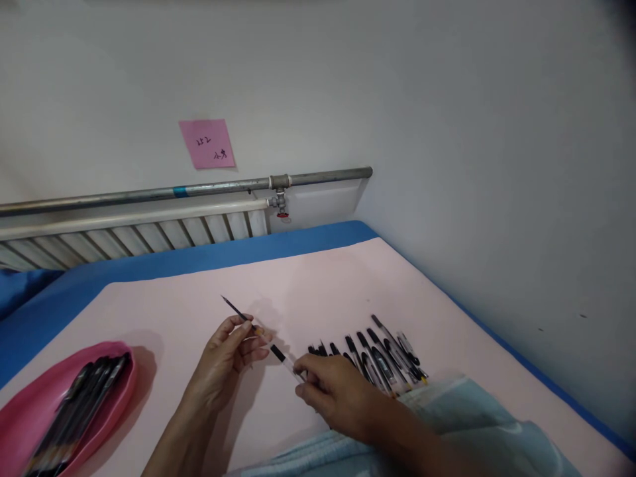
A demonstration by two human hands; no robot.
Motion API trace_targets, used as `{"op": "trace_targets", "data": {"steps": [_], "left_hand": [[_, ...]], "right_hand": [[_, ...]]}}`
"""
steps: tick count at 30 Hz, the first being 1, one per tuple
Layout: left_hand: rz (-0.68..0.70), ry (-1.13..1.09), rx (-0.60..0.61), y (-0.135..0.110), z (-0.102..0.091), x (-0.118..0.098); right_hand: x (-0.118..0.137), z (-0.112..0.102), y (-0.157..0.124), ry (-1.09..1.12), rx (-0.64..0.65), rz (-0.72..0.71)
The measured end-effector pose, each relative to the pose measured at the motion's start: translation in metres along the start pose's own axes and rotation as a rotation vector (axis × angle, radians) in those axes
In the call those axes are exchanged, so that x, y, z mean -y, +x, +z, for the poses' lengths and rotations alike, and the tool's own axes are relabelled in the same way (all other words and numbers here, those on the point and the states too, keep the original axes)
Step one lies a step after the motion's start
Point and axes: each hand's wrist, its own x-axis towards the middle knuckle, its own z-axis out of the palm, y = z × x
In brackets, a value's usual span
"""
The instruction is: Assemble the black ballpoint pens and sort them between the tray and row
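Note:
Between the thumb and fingers of my left hand [223, 358] is a thin dark pen refill [232, 307], its pointed tip directed up and to the left. My right hand [342, 397] pinches the lower end of a clear pen barrel [278, 354] with a black band. Refill and barrel lie nearly in one line, with a yellowish bit near my left fingertips. Whether the two parts touch is unclear. Just beyond my right hand, several black-and-clear pens [381, 362] lie side by side; my hand and forearm hide some of them.
At the left stands a pink bowl [44, 374] holding several dark pens [82, 411]. A pale pink sheet [199, 295] covers the blue-edged surface. Light blue fabric [477, 417] lies at the front. Behind are a radiator [134, 238], a metal pipe [223, 187] and walls.

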Motion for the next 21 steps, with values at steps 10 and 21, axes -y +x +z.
{"op": "trace_targets", "data": {"steps": [10, 21], "left_hand": [[0.002, 0.008, 0.009, -0.0001, 0.0012, 0.0029], [-0.001, 0.009, 0.015, 0.0000, 0.0013, 0.0042]], "right_hand": [[0.0019, -0.0008, -0.0007, -0.054, -0.006, -0.015], [0.0013, 0.0011, -0.0009, -0.099, -0.022, -0.012]]}}
